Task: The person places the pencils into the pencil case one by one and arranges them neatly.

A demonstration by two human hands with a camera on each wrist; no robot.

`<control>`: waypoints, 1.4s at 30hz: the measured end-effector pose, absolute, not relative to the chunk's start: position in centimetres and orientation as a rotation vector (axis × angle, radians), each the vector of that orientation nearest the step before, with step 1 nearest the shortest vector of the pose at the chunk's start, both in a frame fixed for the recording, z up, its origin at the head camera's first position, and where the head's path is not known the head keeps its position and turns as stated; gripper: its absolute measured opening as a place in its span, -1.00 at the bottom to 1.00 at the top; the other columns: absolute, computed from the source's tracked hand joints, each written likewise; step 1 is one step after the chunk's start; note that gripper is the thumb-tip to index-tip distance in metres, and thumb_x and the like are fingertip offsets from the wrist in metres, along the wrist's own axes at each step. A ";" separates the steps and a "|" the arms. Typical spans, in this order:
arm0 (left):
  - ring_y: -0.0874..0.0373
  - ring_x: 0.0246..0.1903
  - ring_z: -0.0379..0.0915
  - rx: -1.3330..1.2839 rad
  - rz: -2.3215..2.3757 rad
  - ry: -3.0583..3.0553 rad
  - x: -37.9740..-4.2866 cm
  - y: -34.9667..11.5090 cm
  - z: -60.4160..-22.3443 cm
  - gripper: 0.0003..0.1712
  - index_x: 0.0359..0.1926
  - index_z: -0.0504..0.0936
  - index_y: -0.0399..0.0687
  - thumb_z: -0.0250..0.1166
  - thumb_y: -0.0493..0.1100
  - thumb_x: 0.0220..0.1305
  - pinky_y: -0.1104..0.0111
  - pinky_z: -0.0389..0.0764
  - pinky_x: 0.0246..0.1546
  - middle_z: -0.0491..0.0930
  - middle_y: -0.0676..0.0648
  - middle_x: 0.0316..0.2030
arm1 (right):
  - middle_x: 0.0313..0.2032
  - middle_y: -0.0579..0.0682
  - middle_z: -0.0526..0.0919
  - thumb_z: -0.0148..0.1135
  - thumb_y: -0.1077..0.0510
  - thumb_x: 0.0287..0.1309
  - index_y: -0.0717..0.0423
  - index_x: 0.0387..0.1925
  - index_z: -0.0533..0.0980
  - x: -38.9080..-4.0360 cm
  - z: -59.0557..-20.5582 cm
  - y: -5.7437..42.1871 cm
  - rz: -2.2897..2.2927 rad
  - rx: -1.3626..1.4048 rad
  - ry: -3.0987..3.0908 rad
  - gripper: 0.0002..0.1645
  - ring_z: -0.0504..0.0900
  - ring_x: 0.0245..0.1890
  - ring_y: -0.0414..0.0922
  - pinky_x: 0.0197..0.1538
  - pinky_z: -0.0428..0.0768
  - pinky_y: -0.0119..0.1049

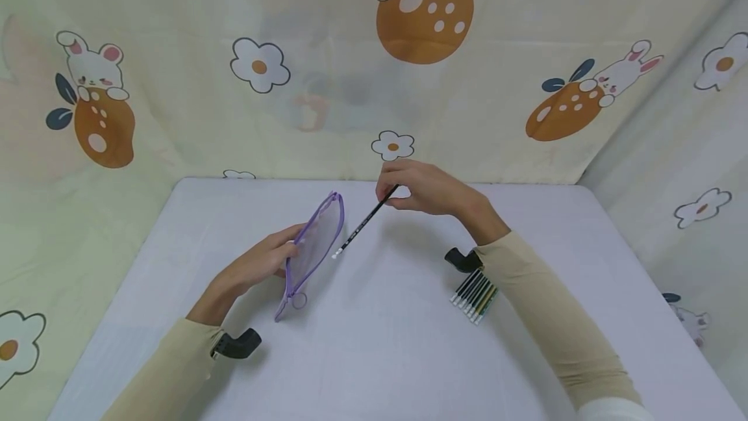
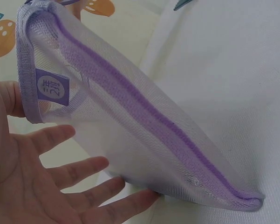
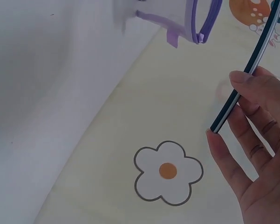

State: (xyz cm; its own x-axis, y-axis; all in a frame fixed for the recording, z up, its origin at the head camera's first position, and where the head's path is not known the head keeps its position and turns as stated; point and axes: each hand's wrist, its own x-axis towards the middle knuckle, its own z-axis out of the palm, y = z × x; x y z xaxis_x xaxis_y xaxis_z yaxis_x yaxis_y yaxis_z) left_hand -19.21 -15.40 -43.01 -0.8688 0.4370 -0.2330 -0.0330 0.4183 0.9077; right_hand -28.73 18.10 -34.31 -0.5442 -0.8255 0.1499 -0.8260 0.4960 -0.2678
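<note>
My left hand (image 1: 271, 255) grips a see-through mesh zipper pouch (image 1: 313, 247) with purple edging, holding it tilted up over the table. In the left wrist view the thumb is at the pouch's end by a purple label (image 2: 52, 87), with the fingers spread along the mesh (image 2: 116, 144). Its zipper side gapes and faces right. My right hand (image 1: 423, 187) pinches a dark pencil (image 1: 365, 223) near one end, between thumb and fingers. The pencil slants down to the left, its white tip (image 1: 336, 255) just right of the pouch opening.
Several pencils (image 1: 474, 294) lie side by side on the white table (image 1: 374, 356), close under the right sleeve (image 1: 549, 317). A black device (image 1: 236, 344) sticks out from the left wrist, another (image 1: 463, 260) from the right. A patterned curtain (image 1: 327, 12) stands behind the table.
</note>
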 end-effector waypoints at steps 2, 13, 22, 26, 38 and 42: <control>-0.30 0.40 0.17 0.344 1.446 2.239 -19.2 -15.4 -43.0 -0.27 0.60 0.05 -0.12 -0.09 -0.19 0.46 -0.05 0.62 0.07 0.04 -0.28 0.56 | -0.17 -0.27 0.57 0.44 0.19 0.19 -0.16 -0.19 0.65 -28.8 -34.3 17.7 0.479 1.514 -2.710 -0.80 0.55 -0.05 -0.27 0.07 0.59 -0.28; -0.30 0.34 0.25 0.367 1.458 2.225 -19.3 -15.5 -43.2 -0.28 0.60 0.06 -0.10 -0.09 -0.18 0.47 -0.05 0.62 0.05 0.07 -0.30 0.54 | -0.18 -0.27 0.57 0.43 0.20 0.20 -0.16 -0.20 0.63 -29.1 -34.3 15.6 0.409 1.592 -2.646 -0.80 0.53 -0.04 -0.28 0.02 0.59 -0.33; -0.30 0.36 0.22 0.370 1.447 2.234 -19.3 -15.5 -43.2 -0.27 0.60 0.05 -0.11 -0.08 -0.18 0.45 -0.04 0.63 0.03 0.03 -0.29 0.56 | -0.19 -0.26 0.60 0.45 0.17 0.19 -0.16 -0.22 0.66 -28.8 -34.3 14.5 0.403 1.607 -2.631 -0.83 0.52 -0.07 -0.24 -0.01 0.58 -0.31; -0.29 0.35 0.23 0.366 1.444 2.229 -19.4 -15.5 -43.1 -0.26 0.61 0.05 -0.08 -0.09 -0.18 0.45 -0.04 0.63 0.03 0.04 -0.28 0.56 | -0.18 -0.26 0.60 0.44 0.15 0.20 -0.17 -0.22 0.66 -29.0 -34.5 14.0 0.382 1.598 -2.645 -0.84 0.51 -0.06 -0.24 0.02 0.58 -0.31; -0.24 0.26 0.34 0.353 1.438 2.224 -19.5 -15.5 -42.9 -0.26 0.61 0.04 -0.07 -0.10 -0.19 0.45 -0.04 0.63 0.04 0.18 -0.31 0.48 | -0.18 -0.26 0.59 0.45 0.12 0.20 -0.16 -0.22 0.67 -29.2 -34.8 12.6 0.257 1.561 -2.629 -0.87 0.47 -0.12 -0.21 -0.10 0.55 -0.35; -0.18 0.17 0.40 0.357 1.438 2.217 -19.5 -15.5 -43.2 -0.25 0.61 0.04 -0.06 -0.08 -0.18 0.44 0.01 0.64 0.00 0.24 -0.32 0.43 | -0.17 -0.25 0.59 0.45 0.12 0.20 -0.15 -0.20 0.68 -29.1 -34.8 12.1 0.232 1.558 -2.629 -0.85 0.47 -0.11 -0.20 -0.10 0.55 -0.36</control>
